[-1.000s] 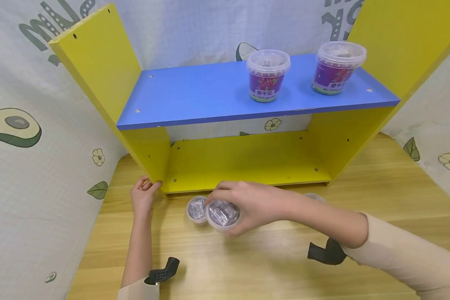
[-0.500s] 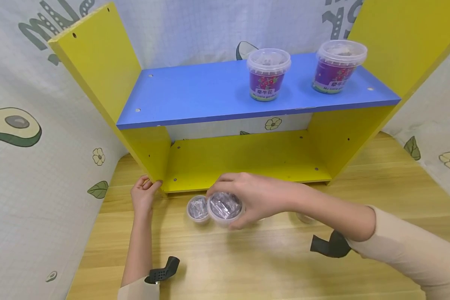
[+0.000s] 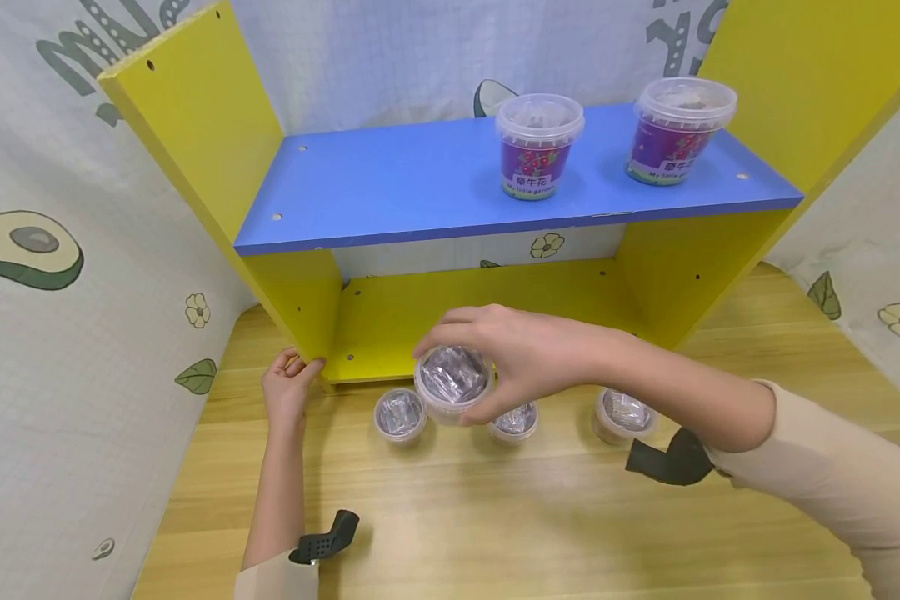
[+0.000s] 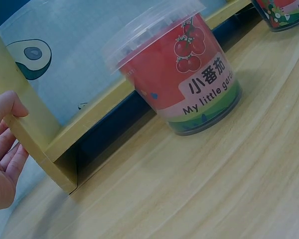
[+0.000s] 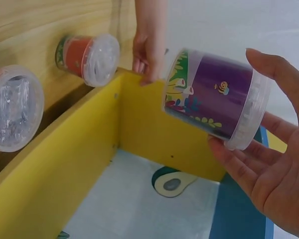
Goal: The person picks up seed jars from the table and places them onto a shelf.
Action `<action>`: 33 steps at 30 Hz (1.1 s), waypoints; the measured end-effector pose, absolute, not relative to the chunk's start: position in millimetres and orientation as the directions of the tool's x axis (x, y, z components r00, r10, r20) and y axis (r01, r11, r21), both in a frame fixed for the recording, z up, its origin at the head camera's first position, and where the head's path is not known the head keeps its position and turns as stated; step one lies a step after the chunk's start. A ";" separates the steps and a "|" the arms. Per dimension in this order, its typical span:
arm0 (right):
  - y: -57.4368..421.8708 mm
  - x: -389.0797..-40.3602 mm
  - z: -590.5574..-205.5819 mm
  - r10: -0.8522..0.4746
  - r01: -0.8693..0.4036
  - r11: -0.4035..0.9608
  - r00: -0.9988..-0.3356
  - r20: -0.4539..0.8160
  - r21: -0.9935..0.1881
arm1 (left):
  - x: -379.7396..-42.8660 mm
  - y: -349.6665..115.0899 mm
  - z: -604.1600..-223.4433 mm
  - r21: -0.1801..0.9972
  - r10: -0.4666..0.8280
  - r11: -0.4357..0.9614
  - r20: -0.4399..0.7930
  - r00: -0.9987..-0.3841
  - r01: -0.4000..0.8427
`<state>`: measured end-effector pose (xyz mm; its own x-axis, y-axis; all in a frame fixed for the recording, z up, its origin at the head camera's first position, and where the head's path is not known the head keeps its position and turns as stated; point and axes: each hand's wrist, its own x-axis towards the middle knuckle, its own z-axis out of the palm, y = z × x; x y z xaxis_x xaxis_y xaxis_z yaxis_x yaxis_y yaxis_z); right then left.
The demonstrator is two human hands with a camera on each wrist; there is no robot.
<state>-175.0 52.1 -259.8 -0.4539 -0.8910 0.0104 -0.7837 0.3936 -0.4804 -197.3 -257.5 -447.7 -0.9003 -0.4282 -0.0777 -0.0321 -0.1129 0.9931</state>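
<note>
My right hand (image 3: 513,346) grips a clear-lidded plastic tub (image 3: 453,377) by its rim, thumb and fingers on opposite sides. It is raised in front of the lower yellow shelf board (image 3: 390,308). The right wrist view shows its purple label with a small bee. My left hand (image 3: 287,392) pinches the lower front edge of the shelf unit's left side panel (image 3: 300,287). Near it on the table stands a red-labelled tub (image 4: 184,79) with tomatoes pictured on it. Another tub (image 3: 515,422) stands partly behind my right hand, and one more tub (image 3: 624,413) is farther right.
Two purple-labelled tubs (image 3: 537,150) stand on the blue upper shelf (image 3: 390,183), towards its right. The yellow right side panel (image 3: 802,92) bounds the unit. A printed white cloth (image 3: 120,375) hangs behind and beside it. The wooden table (image 3: 435,533) extends in front.
My right hand has lifted the tub up and away from the table towards the shelf, revealing tubs behind its forearm. The left hand has kept its place on the side panel.
</note>
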 end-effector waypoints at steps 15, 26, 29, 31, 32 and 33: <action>53.6 -182.8 -239.4 -0.901 -0.809 0.366 -0.432 0.045 -0.459 | -197.4 -256.3 -448.0 0.991 -0.438 -0.133 -0.063 -0.897 -0.004; 55.6 -193.2 -223.9 -0.903 -0.829 0.347 -0.422 0.084 -0.440 | -196.3 -258.0 -448.1 0.993 -0.421 -0.120 -0.060 -0.905 -0.010; 56.3 -194.9 -221.7 -0.903 -0.833 0.342 -0.420 0.095 -0.434 | -196.1 -257.9 -447.8 0.993 -0.418 -0.113 -0.061 -0.907 -0.015; 56.4 -195.5 -220.6 -0.904 -0.834 0.341 -0.417 0.093 -0.433 | -196.0 -257.7 -447.5 0.993 -0.417 -0.113 -0.060 -0.907 -0.014; 56.4 -195.7 -220.0 -0.905 -0.837 0.341 -0.416 0.093 -0.429 | -195.9 -257.6 -447.4 0.993 -0.420 -0.116 -0.059 -0.906 -0.011; 56.4 -195.9 -219.2 -0.904 -0.839 0.344 -0.417 0.092 -0.422 | -195.8 -257.5 -447.2 0.993 -0.421 -0.117 -0.060 -0.905 -0.012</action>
<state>-195.9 56.4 -219.2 -0.4165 -0.9045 0.0918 -0.8390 0.3436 -0.4219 -195.8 -257.5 -447.2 -0.9052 -0.4208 -0.0603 -0.0119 -0.1166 0.9931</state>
